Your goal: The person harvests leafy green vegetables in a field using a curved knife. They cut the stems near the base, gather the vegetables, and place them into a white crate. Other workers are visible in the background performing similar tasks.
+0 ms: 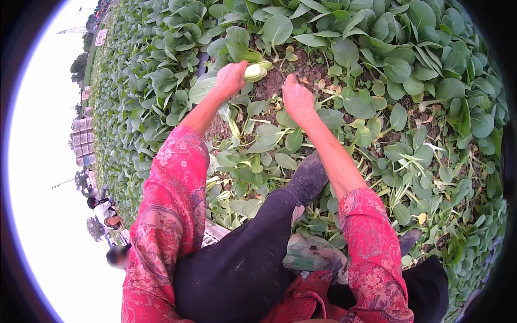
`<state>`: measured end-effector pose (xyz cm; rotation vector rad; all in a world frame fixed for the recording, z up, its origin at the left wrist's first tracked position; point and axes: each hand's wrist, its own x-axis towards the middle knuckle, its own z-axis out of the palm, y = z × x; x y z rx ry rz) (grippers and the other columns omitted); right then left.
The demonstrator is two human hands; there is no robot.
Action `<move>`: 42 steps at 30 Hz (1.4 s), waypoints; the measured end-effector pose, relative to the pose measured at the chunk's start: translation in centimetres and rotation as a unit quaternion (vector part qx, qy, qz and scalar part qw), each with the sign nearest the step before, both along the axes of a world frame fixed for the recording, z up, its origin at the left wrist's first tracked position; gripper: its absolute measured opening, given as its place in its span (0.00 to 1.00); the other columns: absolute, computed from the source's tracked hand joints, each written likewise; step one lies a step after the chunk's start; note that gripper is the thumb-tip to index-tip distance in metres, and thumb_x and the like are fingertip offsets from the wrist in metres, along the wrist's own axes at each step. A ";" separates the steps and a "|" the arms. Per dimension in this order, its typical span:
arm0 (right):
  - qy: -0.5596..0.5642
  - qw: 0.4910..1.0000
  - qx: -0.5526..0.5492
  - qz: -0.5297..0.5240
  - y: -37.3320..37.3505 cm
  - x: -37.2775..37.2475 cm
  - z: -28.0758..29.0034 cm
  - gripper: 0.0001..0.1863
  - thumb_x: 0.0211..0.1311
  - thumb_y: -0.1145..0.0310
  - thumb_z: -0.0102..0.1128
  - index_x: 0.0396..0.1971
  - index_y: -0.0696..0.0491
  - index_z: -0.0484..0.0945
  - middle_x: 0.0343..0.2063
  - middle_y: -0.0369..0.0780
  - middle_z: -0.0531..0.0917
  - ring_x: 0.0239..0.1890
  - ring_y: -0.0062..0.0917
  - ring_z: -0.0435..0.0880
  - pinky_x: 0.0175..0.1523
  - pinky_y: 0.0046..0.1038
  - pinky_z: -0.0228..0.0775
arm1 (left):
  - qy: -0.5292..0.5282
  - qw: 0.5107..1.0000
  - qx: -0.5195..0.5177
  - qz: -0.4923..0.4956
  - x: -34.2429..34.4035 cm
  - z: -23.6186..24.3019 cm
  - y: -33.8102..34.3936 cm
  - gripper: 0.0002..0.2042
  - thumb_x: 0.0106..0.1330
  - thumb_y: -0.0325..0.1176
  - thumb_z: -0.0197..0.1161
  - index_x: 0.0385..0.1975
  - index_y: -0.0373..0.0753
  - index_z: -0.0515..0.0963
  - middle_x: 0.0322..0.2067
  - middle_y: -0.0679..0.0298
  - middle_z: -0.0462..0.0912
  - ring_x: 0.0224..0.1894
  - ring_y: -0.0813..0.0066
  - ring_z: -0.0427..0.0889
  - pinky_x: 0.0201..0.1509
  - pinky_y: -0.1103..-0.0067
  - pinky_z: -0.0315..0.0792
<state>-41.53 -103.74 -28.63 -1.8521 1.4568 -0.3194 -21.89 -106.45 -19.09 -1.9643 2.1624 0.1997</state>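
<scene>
Wrapped in my left hand [230,79] is a bok choy [253,73], its pale base pointing right and its leaves spreading out to the left past my fist. Just right of that base, my right hand [298,98] is closed, thumb side up, over a patch of bare brown soil [272,86]. Whatever its fingers hold, if anything, I cannot make out. The two hands are apart. Below my left wrist lies another bok choy [231,123] with a pale stalk, among loose leaves.
Dense rows of standing bok choy [420,37] fill the far side and both flanks. Cut leaves and stalks [414,159] litter the ground at right. My dark shoe [309,180] is planted below my hands, near a plastic bag [312,253]. Stacked crates [83,141] and people [105,212] show at far left.
</scene>
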 end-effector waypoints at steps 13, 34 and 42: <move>-0.619 0.702 0.273 -0.225 6.7 -8.5 3.0 0.21 0.52 0.66 0.74 0.44 0.58 0.77 0.19 0.30 0.76 0.09 0.10 0.65 0.12 0.16 0.57 | 0.521 0.735 0.366 0.234 -6.7 5.9 8.5 0.30 0.43 0.22 0.73 0.52 0.34 0.73 0.44 0.61 0.81 0.42 0.68 0.82 0.52 0.72 0.75; -0.544 0.783 0.245 -0.178 1.8 -6.9 6.0 0.16 0.53 0.62 0.71 0.29 0.58 0.75 0.17 0.34 0.76 0.08 0.11 0.67 0.10 0.17 0.56 | 0.543 0.769 0.238 0.239 -7.8 5.6 5.6 0.33 0.50 0.36 0.77 0.56 0.37 0.70 0.50 0.64 0.78 0.46 0.71 0.80 0.56 0.72 0.72; -0.312 0.933 0.137 -0.113 0.9 -3.7 3.1 0.23 0.68 0.50 0.50 0.38 0.60 0.69 0.21 0.48 0.81 0.21 0.42 0.82 0.28 0.41 0.73 | -0.048 0.997 0.057 -0.016 -3.0 4.2 -1.2 0.40 0.49 0.23 0.64 0.66 0.53 0.60 0.35 0.53 0.84 0.36 0.51 0.83 0.38 0.63 0.76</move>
